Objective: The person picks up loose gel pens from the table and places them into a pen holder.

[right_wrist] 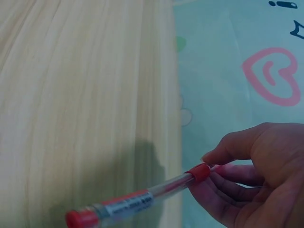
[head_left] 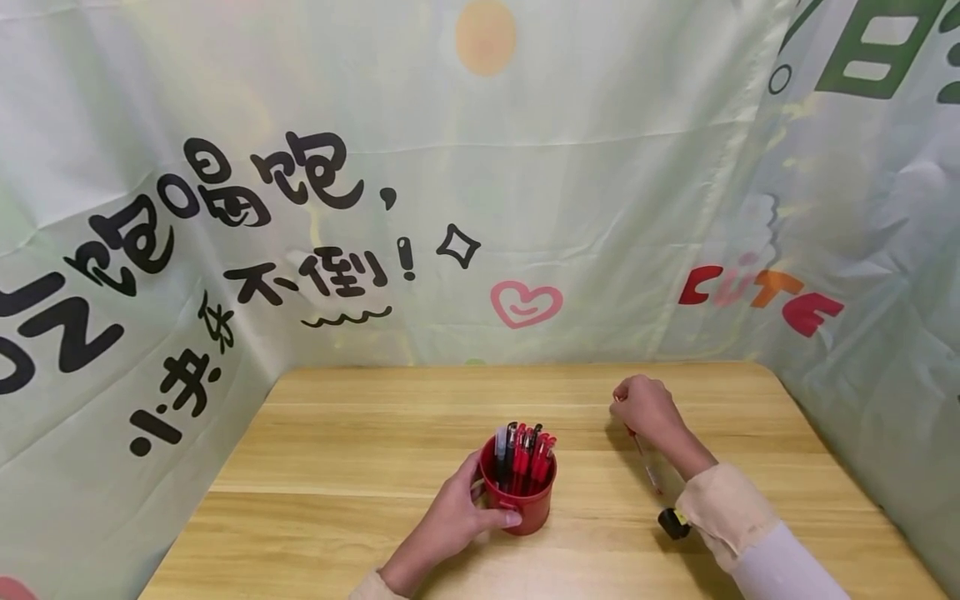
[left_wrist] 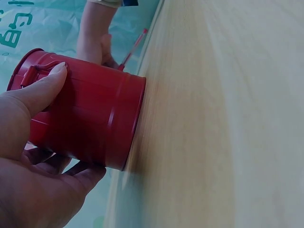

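My left hand (head_left: pixel 457 510) holds a red metal bucket (left_wrist: pixel 90 111) round its side, with the thumb over the small looped handle fitting. In the head view, several red and black pens (head_left: pixel 521 458) stand upright inside the bucket, caps or ends above the rim. To the right of it, over the table, my right hand (head_left: pixel 647 408) pinches a clear-barrelled red pen (right_wrist: pixel 142 198) between thumb and fingers. That pen slants away from the fingertips, and its red end and white label show in the right wrist view.
A wooden table (head_left: pixel 337 467) lies under both hands. Printed cloth (head_left: pixel 420 100) hangs along its back and sides, meeting the table's far edge. A small black object (head_left: pixel 672 523) with a yellow mark is beside the right cuff.
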`<state>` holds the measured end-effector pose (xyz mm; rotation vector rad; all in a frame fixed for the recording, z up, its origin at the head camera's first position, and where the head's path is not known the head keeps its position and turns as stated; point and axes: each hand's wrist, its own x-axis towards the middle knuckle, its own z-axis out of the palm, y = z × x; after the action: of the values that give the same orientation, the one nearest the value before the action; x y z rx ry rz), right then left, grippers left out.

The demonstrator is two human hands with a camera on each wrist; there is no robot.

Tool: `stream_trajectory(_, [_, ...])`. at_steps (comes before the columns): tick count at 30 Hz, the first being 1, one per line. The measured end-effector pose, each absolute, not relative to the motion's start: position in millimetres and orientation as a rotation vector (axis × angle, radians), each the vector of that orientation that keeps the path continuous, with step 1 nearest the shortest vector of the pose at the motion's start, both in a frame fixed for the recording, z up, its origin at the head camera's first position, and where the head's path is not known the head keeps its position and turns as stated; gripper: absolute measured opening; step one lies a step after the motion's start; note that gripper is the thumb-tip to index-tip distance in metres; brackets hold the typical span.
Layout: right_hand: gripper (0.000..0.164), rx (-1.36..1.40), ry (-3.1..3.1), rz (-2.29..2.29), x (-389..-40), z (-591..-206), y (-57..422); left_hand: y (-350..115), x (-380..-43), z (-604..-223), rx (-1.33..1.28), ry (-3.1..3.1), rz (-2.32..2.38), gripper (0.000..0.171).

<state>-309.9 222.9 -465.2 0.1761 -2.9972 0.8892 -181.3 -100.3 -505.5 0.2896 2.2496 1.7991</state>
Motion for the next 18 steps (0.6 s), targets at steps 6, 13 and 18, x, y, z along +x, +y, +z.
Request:
stream_trajectory(6, [0.024,0.220,-2.935,0.855,-303,-456,219,-101,-181,-505,0.316,2.244,1.814,0.107])
stream_trajectory(13, [0.018,0.285,-2.831,0.874,-291,-443,209,-102,-182,-506,0.334,2.248,1.817,0.107])
stream_trajectory(18, [0.017,0.329,-2.757,0.896,-281,-433,201,-102,-182,-507,0.336,2.241,1.823,0.107])
